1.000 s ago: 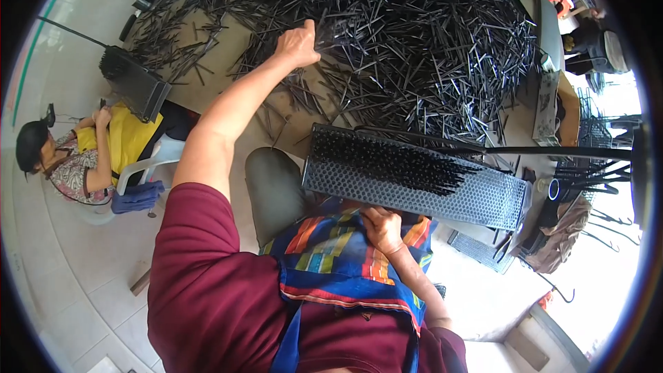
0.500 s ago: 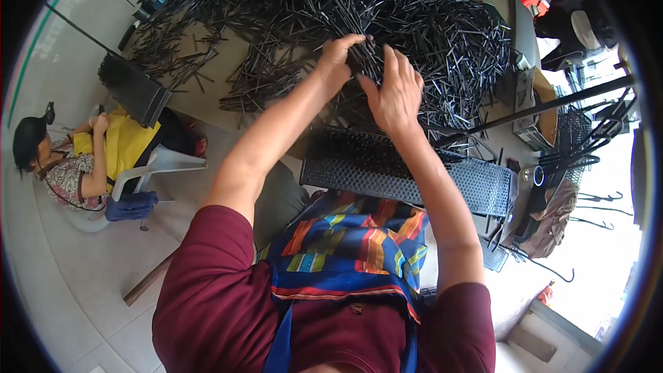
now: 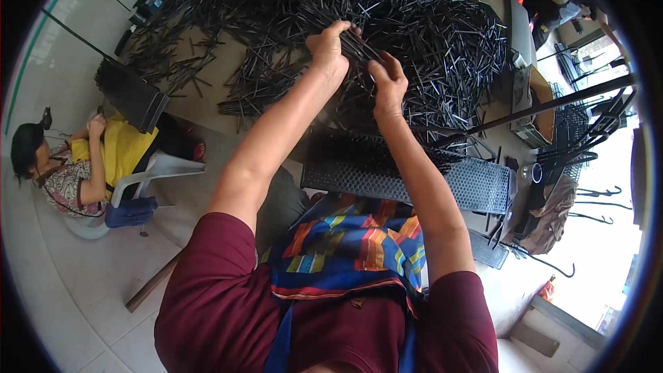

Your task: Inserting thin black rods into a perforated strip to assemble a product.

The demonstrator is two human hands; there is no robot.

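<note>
Both of my hands are over a broad heap of thin black sticks (image 3: 442, 21) on the table. My left hand (image 3: 329, 47) is closed round one end of a small bundle of these sticks (image 3: 360, 48). At the bundle's other end, my right hand (image 3: 389, 83) has its thumb and fingers curled round the sticks. The bundle slants down from left to right between the hands. Nearer to me lies a long perforated board (image 3: 483, 181), with a dense row of dark sticks on its far left part.
On the left, a person (image 3: 76, 166) in a yellow apron sits on a white plastic chair (image 3: 155, 169), beside a black slotted block (image 3: 131, 97). A long dark bar (image 3: 552, 105) crosses the right side near an open cardboard box (image 3: 542, 110). Metal hooks (image 3: 594, 197) hang farther right.
My right hand has gone from spread fingers beside the bundle to curling round its lower end. Both hands have shifted slightly, the left one up and leftward.
</note>
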